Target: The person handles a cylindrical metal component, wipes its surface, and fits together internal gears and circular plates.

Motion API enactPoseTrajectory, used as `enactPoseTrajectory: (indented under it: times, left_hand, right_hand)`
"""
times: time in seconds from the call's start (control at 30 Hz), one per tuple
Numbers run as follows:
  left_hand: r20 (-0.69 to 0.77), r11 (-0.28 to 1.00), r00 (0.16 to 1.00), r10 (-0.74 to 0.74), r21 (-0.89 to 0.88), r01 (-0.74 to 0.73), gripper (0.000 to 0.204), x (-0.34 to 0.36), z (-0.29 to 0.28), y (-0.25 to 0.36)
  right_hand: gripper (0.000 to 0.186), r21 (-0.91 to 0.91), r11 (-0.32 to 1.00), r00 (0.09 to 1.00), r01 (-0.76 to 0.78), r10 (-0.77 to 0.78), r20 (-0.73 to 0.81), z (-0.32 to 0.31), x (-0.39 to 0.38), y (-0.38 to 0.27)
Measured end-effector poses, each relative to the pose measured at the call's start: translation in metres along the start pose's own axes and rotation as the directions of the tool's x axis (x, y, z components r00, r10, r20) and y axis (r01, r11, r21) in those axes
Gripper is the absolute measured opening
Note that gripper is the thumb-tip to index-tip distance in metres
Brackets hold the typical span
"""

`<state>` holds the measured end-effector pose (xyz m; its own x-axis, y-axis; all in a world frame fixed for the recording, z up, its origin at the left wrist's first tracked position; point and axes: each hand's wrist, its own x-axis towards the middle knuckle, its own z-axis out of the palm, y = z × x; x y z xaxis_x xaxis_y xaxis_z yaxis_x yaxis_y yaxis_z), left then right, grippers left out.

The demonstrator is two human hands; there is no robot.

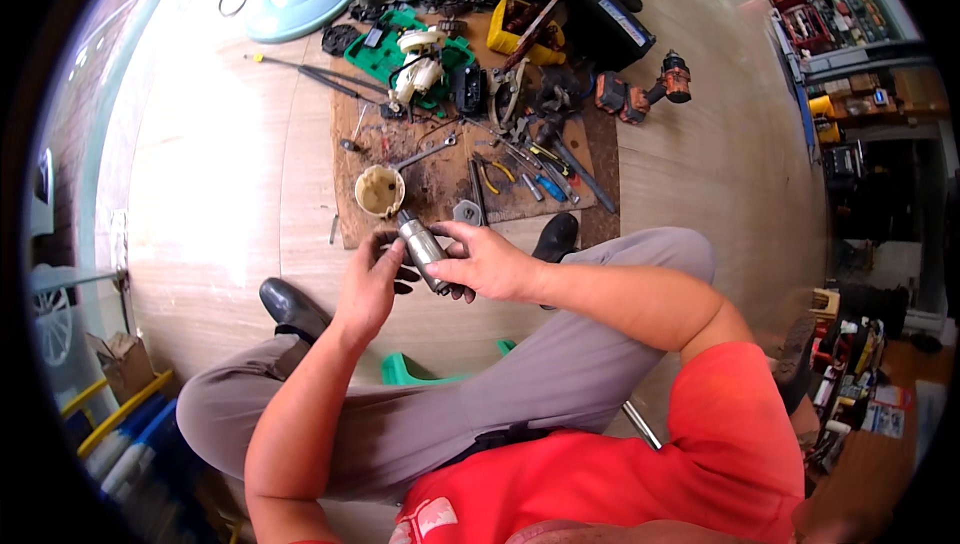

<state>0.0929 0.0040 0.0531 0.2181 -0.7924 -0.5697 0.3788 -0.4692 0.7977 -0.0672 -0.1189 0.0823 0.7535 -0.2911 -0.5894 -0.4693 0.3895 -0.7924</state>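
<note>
Above the floor between my knees, a silver metal cylinder with a narrower dark end is held at a slant, that end pointing up and left. My right hand closes round it from the right, thumb across the lower part. From the left, my left hand curls against its side, thumb near the upper end and dark-smudged fingertips below. Just beyond the dark end stands a cream round cup with brownish residue inside. A small clear-grey piece lies to the right of that cup.
A stained wooden board bears a ratchet, yellow-handled pliers, a blue-handled screwdriver and several other tools. Beyond lie a green case, a white plastic assembly, a yellow container and an orange-black cordless drill.
</note>
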Motion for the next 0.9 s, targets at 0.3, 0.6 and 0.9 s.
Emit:
enactPoseTrajectory:
  times: [0.3,0.6,0.9]
  left_hand:
    - [0.203,0.994,0.979,-0.011,-0.100,0.031,0.047,-0.011,0.007,0.002]
    - [0.165,0.992,0.985,0.038,-0.123,-0.018,0.039,-0.014,0.009,-0.004]
    - [0.113,0.989,0.986,0.125,0.060,-0.132,0.050,-0.002,0.010,-0.029]
  right_hand:
    - [0.081,-0.385,0.880,0.949,0.278,-0.314,-0.032,0.000,0.001,0.012]
    - [0.075,-0.542,0.773,0.940,0.328,-0.326,0.104,0.002,-0.009,-0.011]
    - [0.055,-0.666,0.614,0.860,0.424,-0.504,0.083,-0.010,-0.003,-0.010]
